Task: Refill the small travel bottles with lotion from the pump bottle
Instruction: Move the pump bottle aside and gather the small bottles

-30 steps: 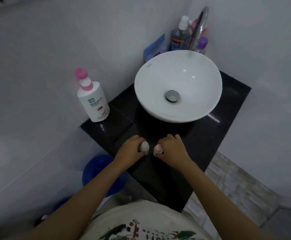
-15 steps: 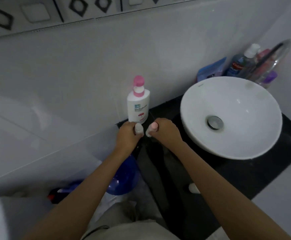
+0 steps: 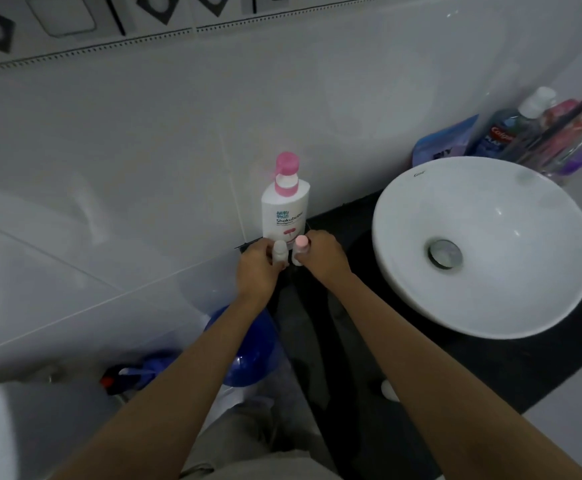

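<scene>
A white pump bottle (image 3: 284, 211) with a pink pump head stands at the back left corner of the black counter (image 3: 490, 368), against the wall. Right in front of it my left hand (image 3: 256, 268) grips a small travel bottle with a white cap (image 3: 279, 253). Beside it my right hand (image 3: 322, 256) grips a second small travel bottle with a pink cap (image 3: 300, 247). Both small bottles are upright, side by side, almost touching the pump bottle's base. My fingers hide most of their bodies.
A white bowl sink (image 3: 483, 247) fills the counter's right part. Behind it stand a mouthwash bottle (image 3: 504, 133), a blue pouch (image 3: 445, 142) and a chrome tap (image 3: 573, 133). A blue bucket (image 3: 248, 344) sits below the counter's left edge. A small white cap-like thing (image 3: 388, 389) lies near the front.
Both hands have carried the small bottles from the counter's front edge to the pump bottle at the back left. My head has turned left with them.
</scene>
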Motion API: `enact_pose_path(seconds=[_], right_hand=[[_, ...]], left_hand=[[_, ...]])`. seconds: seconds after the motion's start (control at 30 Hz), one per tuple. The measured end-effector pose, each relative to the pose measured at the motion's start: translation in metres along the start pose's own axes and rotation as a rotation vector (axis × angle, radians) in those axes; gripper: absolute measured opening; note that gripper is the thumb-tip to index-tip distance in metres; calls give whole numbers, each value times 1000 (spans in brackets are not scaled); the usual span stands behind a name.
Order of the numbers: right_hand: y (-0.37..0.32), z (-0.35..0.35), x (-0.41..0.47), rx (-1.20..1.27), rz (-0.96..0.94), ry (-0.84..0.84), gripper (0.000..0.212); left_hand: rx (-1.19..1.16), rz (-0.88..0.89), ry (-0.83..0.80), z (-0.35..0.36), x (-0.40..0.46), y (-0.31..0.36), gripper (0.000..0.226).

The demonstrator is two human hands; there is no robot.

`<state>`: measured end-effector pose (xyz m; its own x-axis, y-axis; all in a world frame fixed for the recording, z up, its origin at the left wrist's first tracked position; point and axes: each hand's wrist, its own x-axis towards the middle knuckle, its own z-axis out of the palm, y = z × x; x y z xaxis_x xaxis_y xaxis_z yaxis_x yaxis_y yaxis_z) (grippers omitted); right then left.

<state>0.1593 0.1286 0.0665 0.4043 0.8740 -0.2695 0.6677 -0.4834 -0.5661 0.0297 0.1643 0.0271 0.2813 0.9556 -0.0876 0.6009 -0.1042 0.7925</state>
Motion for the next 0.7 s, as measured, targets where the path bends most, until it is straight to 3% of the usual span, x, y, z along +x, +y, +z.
enact_pose_path(seconds=[0.2, 0.33, 0.43, 0.53, 0.63, 0.7], right_hand=[[14, -7, -9, 29, -8, -36, 27], [21, -32, -46, 61, 13, -35, 42], [32, -56, -97, 107, -21, 9, 31], [54, -69, -154, 153, -26, 208, 28], [82, -67, -199, 79, 111, 372, 45], [100, -59, -219, 5, 235, 329, 63]], left_hand=[[-24, 14, -49, 0, 1, -10, 30], [156, 53, 10, -1, -18, -23, 29], [208, 296, 31, -4, -46, -34, 18], [236, 607, -159, 3, -74, -46, 28], [343, 840, -305, 18, -97, -59, 43], [414, 917, -378, 24, -107, -67, 48]])
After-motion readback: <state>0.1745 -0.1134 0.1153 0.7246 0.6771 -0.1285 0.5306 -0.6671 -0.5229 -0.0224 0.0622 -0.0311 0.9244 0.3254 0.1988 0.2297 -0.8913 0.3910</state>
